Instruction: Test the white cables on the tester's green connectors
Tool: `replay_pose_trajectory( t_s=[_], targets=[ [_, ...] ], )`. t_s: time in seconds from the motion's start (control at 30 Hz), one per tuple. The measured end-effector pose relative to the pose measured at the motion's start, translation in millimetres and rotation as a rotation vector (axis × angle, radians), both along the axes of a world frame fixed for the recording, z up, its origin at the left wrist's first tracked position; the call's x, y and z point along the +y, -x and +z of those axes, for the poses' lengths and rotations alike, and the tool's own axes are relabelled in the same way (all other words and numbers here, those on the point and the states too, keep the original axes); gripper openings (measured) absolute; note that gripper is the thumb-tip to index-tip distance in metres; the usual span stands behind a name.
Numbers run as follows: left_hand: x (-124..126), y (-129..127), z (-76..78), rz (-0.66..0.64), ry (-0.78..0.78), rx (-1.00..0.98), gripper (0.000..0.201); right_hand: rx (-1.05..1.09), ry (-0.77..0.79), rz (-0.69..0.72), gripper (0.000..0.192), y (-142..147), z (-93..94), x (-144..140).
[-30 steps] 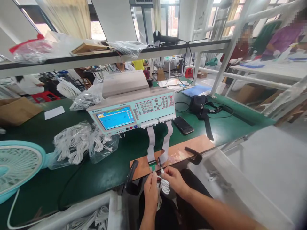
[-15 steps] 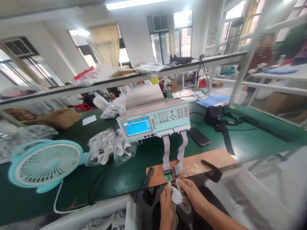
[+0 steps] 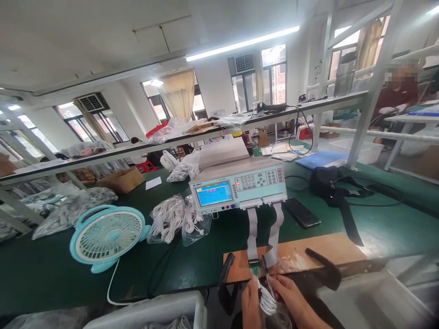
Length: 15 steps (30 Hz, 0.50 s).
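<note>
My left hand (image 3: 250, 297) is closed on one end of a coiled white cable (image 3: 266, 299), at a green circuit board (image 3: 255, 268) on the bench edge. My right hand (image 3: 286, 292) pinches the cable's other end beside a second dark connector (image 3: 264, 262). The coil hangs between both hands. Two grey ribbon cables (image 3: 252, 233) run from these connectors up to the front of a pale-blue cable tester (image 3: 240, 187). Its screen (image 3: 215, 194) is lit blue with a pink line of text, and a red light glows by the keypad. The plug ends are hidden by my fingers.
Black clamps (image 3: 226, 278) hold a wooden board (image 3: 318, 246) to the green bench. A phone (image 3: 302, 212) and black waist bag (image 3: 331, 185) lie right. Left are bagged cables (image 3: 168, 217) and a turquoise fan (image 3: 109, 235). A white bin (image 3: 197, 301) stands below; a person sits far right.
The view has tilted up and turned left, shifting everything right and down. Pink text and a red light now show on the tester. Both hands keep their hold at the connectors.
</note>
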<state>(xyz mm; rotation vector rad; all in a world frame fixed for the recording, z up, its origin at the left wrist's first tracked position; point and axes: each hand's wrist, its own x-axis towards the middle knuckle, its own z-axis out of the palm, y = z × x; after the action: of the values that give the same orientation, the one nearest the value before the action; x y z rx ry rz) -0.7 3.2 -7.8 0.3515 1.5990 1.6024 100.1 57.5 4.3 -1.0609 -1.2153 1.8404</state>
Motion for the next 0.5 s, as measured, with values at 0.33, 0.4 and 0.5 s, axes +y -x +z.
replay_pose_trajectory(
  t_s=[0.33, 0.4, 0.5],
  targets=[
    [6, -9, 14.6, -0.060, -0.105, 0.042, 0.058, 0.011, -0.017, 0.002, 0.060, 5, -16.9, 7],
    [6, -9, 16.5, -0.064, -0.096, 0.050, 0.057, 0.019, -0.023, 0.007, 0.060, 5, -16.1, 7],
    [6, -10, 16.9, -0.051, -0.074, 0.055, 0.055, 0.042, -0.020, 0.019, 0.060, 4, -16.1, 6]
  ],
)
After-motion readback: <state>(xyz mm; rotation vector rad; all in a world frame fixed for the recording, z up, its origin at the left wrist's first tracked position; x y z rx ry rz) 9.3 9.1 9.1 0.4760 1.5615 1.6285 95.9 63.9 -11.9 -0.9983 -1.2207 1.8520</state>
